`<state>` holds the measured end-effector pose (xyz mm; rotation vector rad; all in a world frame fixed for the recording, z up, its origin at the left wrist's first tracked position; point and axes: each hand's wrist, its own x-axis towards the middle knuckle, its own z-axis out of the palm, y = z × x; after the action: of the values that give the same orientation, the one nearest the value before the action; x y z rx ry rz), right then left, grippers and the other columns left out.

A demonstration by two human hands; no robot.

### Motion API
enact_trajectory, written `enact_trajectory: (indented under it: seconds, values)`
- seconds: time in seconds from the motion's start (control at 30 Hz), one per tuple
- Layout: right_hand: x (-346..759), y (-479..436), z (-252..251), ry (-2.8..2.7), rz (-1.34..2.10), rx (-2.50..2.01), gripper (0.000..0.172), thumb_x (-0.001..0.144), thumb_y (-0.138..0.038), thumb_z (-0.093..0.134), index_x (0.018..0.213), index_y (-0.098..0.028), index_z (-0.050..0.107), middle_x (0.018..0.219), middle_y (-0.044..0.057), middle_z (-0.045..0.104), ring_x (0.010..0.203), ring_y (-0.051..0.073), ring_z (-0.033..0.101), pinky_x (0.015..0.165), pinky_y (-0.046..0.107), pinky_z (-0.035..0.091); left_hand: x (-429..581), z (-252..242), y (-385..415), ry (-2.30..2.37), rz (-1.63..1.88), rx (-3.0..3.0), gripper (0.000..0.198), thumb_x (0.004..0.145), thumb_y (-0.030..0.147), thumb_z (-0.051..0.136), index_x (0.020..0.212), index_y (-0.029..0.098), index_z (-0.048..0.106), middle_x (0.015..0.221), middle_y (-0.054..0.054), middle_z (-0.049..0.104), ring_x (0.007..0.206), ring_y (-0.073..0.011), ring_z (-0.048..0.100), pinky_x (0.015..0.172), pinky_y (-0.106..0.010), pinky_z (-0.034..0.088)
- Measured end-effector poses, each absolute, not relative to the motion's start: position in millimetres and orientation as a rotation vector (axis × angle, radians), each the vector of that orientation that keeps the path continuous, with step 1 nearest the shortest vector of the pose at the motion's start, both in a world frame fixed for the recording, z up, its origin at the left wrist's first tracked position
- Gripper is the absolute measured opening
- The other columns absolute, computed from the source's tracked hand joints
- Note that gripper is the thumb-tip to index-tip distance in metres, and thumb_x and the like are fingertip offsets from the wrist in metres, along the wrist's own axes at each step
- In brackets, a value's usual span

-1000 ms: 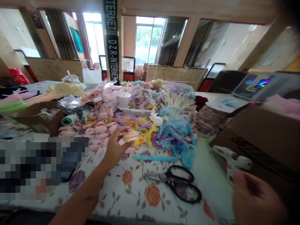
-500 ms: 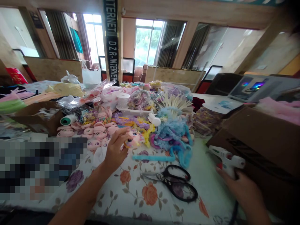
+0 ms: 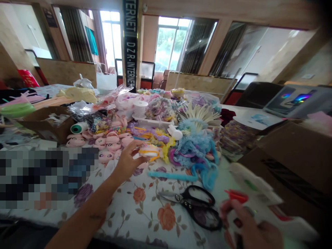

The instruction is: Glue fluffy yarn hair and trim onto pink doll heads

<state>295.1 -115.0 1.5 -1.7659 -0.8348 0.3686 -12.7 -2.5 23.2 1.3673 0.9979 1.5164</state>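
Note:
My left hand point(image 3: 126, 162) holds a small doll head point(image 3: 149, 151) with pink, yellow and white trim between thumb and fingers, above the flowered tablecloth. In my right hand point(image 3: 250, 224) is a white hot glue gun point(image 3: 261, 192) with a red trigger, raised close to the camera at the lower right. Black-handled scissors point(image 3: 183, 200) lie on the cloth between the hands. Beyond them runs a strip of blue fluffy yarn point(image 3: 172, 176). Several pink doll heads point(image 3: 107, 155) sit in a cluster just behind my left hand.
Light blue ruffled trim point(image 3: 190, 141) is heaped past the scissors. A brown cardboard box point(image 3: 287, 155) borders the right side, another box point(image 3: 46, 126) stands left. White ribbon spool point(image 3: 140, 109) and green-cored thread spool point(image 3: 79, 128) rise among bagged trims. A blurred patch covers the left.
The glue gun has come closer and lower, toward the scissors, in my right hand. My left hand has turned the doll head so its face no longer shows.

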Motion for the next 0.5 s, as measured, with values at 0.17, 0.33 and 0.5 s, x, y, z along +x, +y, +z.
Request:
enact_trajectory:
  seconds: [0.17, 0.33, 0.5]
  values:
    - [214, -115, -7, -0.910, 0.878, -1.348, 0.033, 0.067, -0.047, 0.074, 0.083, -0.020, 0.064, 0.057, 0.001, 0.062, 0.047, 0.017, 0.053, 0.043, 0.027, 0.045, -11, 20, -1, 0.616, 1.275, 0.931, 0.039, 0.066, 0.012, 0.076, 0.098, 0.023, 0.057, 0.098, -0.001, 0.065, 0.095, -0.0190, 0.064, 0.091, -0.039, 0.050]
    - [181, -107, -8, -0.912, 1.104, -1.207, 0.029, 0.074, -0.048, 0.070, 0.076, -0.019, 0.065, 0.058, 0.002, 0.062, 0.042, 0.015, 0.053, 0.038, 0.026, 0.044, -4, 23, -4, 0.501, 1.211, 0.679, 0.037, 0.073, 0.004, 0.065, 0.103, 0.023, 0.055, 0.096, 0.000, 0.067, 0.093, -0.0176, 0.066, 0.095, -0.044, 0.049]
    - [173, -109, -12, -0.872, 1.309, -1.114, 0.030, 0.076, -0.050, 0.068, 0.079, -0.020, 0.064, 0.053, 0.001, 0.059, 0.040, 0.017, 0.053, 0.031, 0.026, 0.040, -2, 21, -2, 0.525, 1.196, 0.534, 0.029, 0.070, 0.002, 0.057, 0.095, 0.016, 0.058, 0.087, -0.003, 0.067, 0.086, -0.0172, 0.065, 0.094, -0.041, 0.049]
